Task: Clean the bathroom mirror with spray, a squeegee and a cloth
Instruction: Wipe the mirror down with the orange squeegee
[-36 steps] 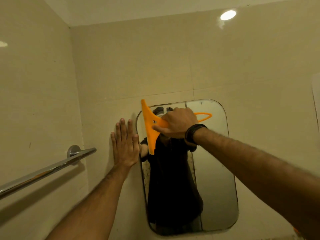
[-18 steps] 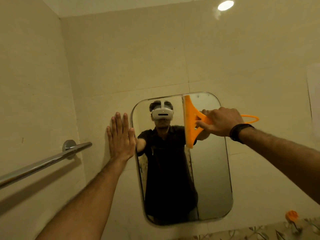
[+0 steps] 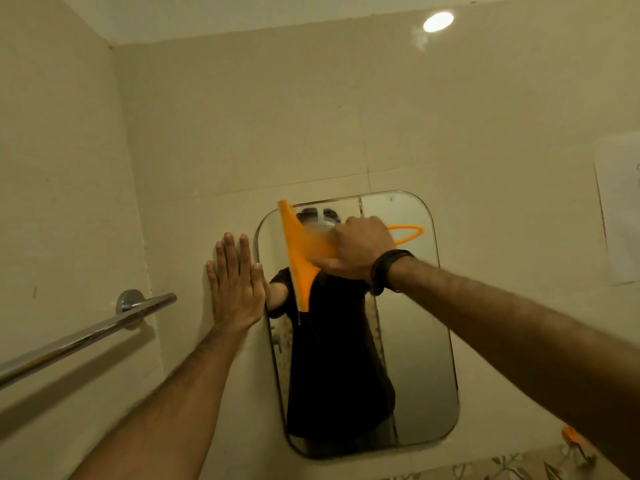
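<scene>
**Squeegee back at the mirror's upper left**

Half a second ago the orange squeegee (image 3: 300,251) stood near the middle of the glass with its blade upright; now it has swung back leftward, and its blade lies against the upper left part of the mirror (image 3: 419,341), the top end reaching the mirror's upper edge and the blade slightly tilted. The right hand (image 3: 356,247) has come back with it and clenches the handle, fingers wrapped round the stem; the open loop of the handle sticks out to the right past the knuckles. A dark band circles that wrist. The left hand (image 3: 235,282) has stayed where it was, laid flat with straight fingers on the tiled wall (image 3: 277,133) just beside the mirror's left edge, holding nothing.

Hard to make out: the squeegee body and the right hand's knuckles are smeared by motion, so where the blade meets the glass is not sharp. The hand and the tool cover the head of the reflected person; only a dark shirt and an arm show in the glass. A vertical streak runs down the mirror. The chrome towel bar (image 3: 86,334) on the left wall is cut off by the picture's left edge. At the lower right, a small orange object (image 3: 569,434) is partly hidden behind the right forearm, and I cannot tell what it is. A pale sheet (image 3: 620,209) on the right wall is washed out and runs off the right edge of the picture. No container is plainly visible.
</scene>
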The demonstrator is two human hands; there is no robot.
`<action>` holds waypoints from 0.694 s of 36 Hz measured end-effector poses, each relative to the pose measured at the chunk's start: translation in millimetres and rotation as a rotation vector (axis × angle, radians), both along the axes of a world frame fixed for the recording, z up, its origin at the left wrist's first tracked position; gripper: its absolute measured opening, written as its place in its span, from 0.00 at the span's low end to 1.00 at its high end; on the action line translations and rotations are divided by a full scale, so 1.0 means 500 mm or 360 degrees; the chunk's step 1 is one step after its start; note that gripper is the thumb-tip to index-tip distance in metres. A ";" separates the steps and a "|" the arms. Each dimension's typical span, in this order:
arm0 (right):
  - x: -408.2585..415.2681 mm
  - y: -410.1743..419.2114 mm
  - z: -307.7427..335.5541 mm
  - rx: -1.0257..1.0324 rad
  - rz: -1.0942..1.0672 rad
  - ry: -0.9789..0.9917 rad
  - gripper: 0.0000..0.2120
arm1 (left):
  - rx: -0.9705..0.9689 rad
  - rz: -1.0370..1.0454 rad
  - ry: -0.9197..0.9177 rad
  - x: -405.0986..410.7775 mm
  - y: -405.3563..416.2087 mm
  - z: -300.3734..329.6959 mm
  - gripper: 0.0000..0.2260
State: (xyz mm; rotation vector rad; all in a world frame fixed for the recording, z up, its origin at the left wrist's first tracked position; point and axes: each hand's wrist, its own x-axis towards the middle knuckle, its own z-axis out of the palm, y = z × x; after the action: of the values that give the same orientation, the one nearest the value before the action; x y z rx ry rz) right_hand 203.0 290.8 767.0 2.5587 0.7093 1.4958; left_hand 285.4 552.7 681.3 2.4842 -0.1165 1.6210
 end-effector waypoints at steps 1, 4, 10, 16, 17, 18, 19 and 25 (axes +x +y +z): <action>0.003 0.026 0.005 -0.0011 0.0007 -0.0014 0.28 | 0.0014 0.0012 0.0018 0.000 0.000 0.000 0.28; 0.022 0.079 0.012 -0.0033 -0.0009 -0.0010 0.28 | 0.0055 0.0026 0.0036 -0.008 0.001 0.000 0.31; 0.048 0.047 -0.002 0.0081 -0.0111 0.0093 0.27 | 0.0060 0.0007 -0.0019 -0.005 0.006 0.000 0.29; 0.039 -0.096 -0.016 0.0246 -0.0188 0.0204 0.27 | 0.0007 0.0018 -0.0017 -0.002 0.005 -0.001 0.29; 0.040 -0.125 -0.019 0.0267 -0.0219 0.0223 0.27 | 0.0000 0.0011 -0.0020 -0.003 0.005 -0.001 0.29; 0.038 -0.152 -0.023 0.0285 -0.0264 0.0227 0.27 | -0.0004 0.0003 -0.0023 -0.003 0.004 -0.001 0.29; 0.038 -0.178 -0.028 0.0301 -0.0316 0.0222 0.27 | -0.0005 -0.0004 -0.0032 -0.003 0.002 -0.002 0.29; 0.019 -0.291 -0.046 0.0444 -0.0515 0.0215 0.29 | -0.0049 -0.0024 -0.0078 0.000 -0.005 -0.007 0.28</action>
State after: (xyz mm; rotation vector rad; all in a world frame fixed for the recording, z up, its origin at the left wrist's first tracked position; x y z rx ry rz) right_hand 212.6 145.1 743.9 2.8225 0.0867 1.4090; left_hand 285.6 550.0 677.6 2.4158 -0.1155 1.6649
